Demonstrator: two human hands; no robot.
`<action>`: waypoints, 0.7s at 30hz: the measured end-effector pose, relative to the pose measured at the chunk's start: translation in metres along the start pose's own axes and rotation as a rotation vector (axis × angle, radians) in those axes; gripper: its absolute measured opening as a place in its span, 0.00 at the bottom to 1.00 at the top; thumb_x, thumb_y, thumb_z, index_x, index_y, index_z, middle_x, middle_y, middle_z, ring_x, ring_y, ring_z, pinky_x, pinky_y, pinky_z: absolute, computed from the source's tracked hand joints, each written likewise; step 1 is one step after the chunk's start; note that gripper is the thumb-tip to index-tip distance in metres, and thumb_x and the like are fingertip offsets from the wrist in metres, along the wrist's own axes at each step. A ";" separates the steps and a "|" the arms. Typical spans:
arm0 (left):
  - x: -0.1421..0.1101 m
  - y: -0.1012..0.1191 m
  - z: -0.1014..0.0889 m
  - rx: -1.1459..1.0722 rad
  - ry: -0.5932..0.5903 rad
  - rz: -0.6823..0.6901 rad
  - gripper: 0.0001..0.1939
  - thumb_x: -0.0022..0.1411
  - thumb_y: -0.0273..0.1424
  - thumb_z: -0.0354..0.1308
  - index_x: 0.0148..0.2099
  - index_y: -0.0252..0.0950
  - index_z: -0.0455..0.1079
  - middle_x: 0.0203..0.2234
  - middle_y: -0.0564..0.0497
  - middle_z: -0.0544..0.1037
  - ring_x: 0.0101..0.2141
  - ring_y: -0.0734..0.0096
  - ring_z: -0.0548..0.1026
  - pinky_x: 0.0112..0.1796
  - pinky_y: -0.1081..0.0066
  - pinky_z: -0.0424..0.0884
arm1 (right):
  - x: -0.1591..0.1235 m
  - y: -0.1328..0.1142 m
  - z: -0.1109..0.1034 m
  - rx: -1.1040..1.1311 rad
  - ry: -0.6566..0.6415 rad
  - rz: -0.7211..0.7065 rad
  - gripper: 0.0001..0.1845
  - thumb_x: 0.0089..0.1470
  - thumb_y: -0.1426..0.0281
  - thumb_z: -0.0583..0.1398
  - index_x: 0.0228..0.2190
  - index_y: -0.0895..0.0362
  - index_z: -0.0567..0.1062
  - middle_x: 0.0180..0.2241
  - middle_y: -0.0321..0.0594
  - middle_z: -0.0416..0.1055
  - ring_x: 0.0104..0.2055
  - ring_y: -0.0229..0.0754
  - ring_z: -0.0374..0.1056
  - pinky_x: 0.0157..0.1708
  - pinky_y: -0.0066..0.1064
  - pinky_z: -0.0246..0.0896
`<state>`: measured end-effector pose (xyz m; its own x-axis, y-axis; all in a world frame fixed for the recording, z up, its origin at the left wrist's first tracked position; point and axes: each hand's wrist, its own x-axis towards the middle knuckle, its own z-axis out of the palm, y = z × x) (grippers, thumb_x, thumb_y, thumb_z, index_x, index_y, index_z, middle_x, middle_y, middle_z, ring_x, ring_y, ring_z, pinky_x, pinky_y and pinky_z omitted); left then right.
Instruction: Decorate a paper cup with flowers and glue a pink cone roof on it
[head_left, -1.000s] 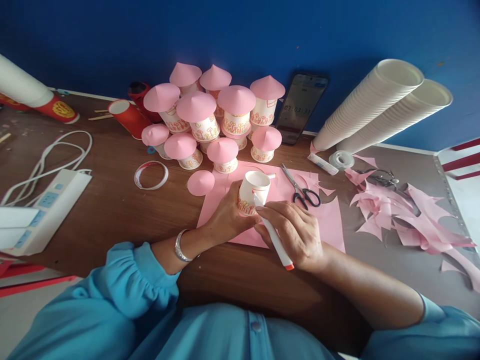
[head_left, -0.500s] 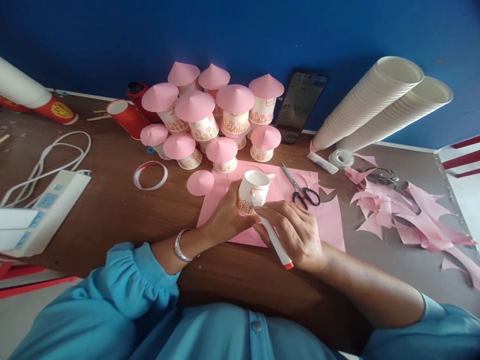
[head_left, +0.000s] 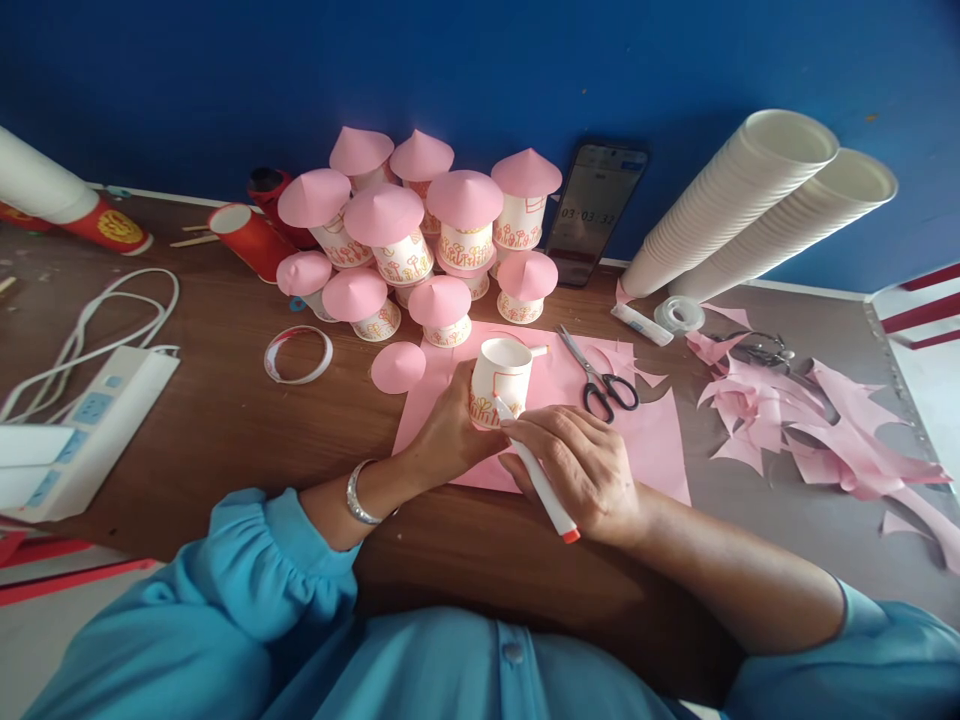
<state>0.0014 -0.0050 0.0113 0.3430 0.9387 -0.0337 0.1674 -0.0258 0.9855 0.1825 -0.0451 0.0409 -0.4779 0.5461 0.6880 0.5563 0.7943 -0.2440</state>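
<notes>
A white paper cup is gripped by my left hand, its open rim facing up. Orange and yellow flower drawings run round its lower part, and an orange outline with corners shows on its side. My right hand is closed round a white marker with an orange end cap; the marker's tip meets the cup's side. Under both hands lies a pink paper sheet. Black-handled scissors rest on the sheet just beyond my right hand. A pink paper cone lies left of the cup.
Several decorated cups with pink cone roofs stand at the back, beside a propped phone. Tall stacks of paper cups lean right. Pink scraps, a tape roll, another roll and a power strip surround the work area.
The marker tip has moved slightly left and down on the cup, and more of the orange outline shows. Both hands keep their hold; the view has shifted a little.
</notes>
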 end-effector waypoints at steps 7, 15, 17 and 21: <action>0.000 -0.007 0.000 0.039 0.017 0.026 0.29 0.49 0.32 0.72 0.47 0.37 0.60 0.42 0.49 0.73 0.39 0.67 0.72 0.34 0.69 0.70 | 0.000 0.001 0.000 -0.007 0.006 -0.009 0.18 0.59 0.77 0.63 0.51 0.66 0.70 0.36 0.50 0.77 0.35 0.47 0.75 0.35 0.38 0.74; 0.002 -0.011 -0.002 0.061 -0.006 0.068 0.29 0.50 0.34 0.72 0.49 0.37 0.60 0.43 0.48 0.72 0.41 0.63 0.72 0.35 0.67 0.71 | 0.001 0.001 0.000 0.001 0.006 -0.007 0.19 0.60 0.76 0.63 0.52 0.64 0.69 0.36 0.49 0.77 0.36 0.47 0.76 0.35 0.38 0.75; 0.002 -0.011 -0.002 0.066 -0.004 0.073 0.28 0.51 0.34 0.72 0.48 0.37 0.60 0.42 0.47 0.72 0.41 0.62 0.72 0.36 0.67 0.71 | 0.001 0.001 0.000 -0.002 0.006 -0.008 0.18 0.60 0.76 0.64 0.51 0.65 0.69 0.36 0.49 0.77 0.36 0.47 0.76 0.36 0.38 0.75; 0.002 -0.012 -0.002 0.056 -0.002 0.074 0.28 0.50 0.33 0.72 0.48 0.37 0.61 0.43 0.48 0.72 0.41 0.63 0.72 0.37 0.67 0.72 | 0.001 0.001 0.000 -0.003 0.005 -0.007 0.16 0.61 0.76 0.62 0.50 0.64 0.69 0.36 0.48 0.77 0.36 0.46 0.76 0.36 0.38 0.76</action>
<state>-0.0019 -0.0021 0.0002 0.3582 0.9328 0.0390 0.1932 -0.1149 0.9744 0.1831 -0.0442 0.0414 -0.4783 0.5388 0.6934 0.5552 0.7974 -0.2366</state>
